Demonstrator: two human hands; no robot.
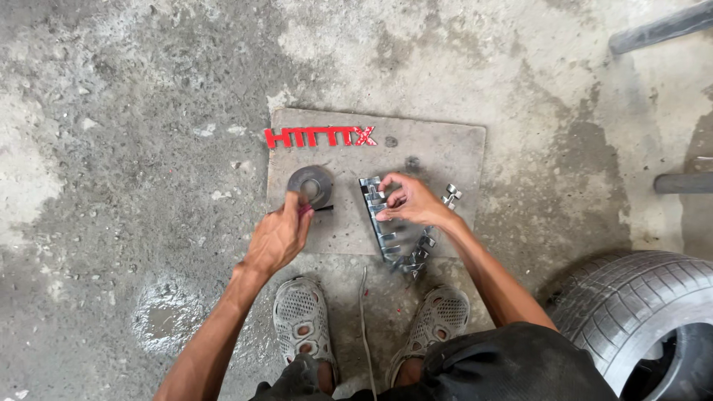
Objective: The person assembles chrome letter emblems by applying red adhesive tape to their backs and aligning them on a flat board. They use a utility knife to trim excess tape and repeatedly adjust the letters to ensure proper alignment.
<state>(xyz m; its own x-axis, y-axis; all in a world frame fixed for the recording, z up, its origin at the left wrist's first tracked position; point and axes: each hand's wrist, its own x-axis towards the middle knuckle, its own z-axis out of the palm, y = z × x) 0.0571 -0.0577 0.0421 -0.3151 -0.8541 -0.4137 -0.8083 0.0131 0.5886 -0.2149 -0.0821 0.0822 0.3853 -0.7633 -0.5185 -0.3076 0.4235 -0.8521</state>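
Observation:
My left hand [280,236] is closed around a small red-handled tool whose dark tip pokes out to the right, just below a grey tape roll [310,186] on a flat grey board [445,152]. With my right hand [411,201] I pinch the top of a row of chrome letter pieces [388,232] lying on the board. More chrome pieces [417,257] curve away near the board's front edge. A strip of red letter pieces [320,137] lies along the board's far edge.
Two loose chrome pieces [451,195] sit right of my right hand. A car tyre [645,308] lies at the lower right. My two grey shoes [301,315] stand on stained concrete, a thin wire [364,312] between them. Dark bars [661,30] cross the upper right.

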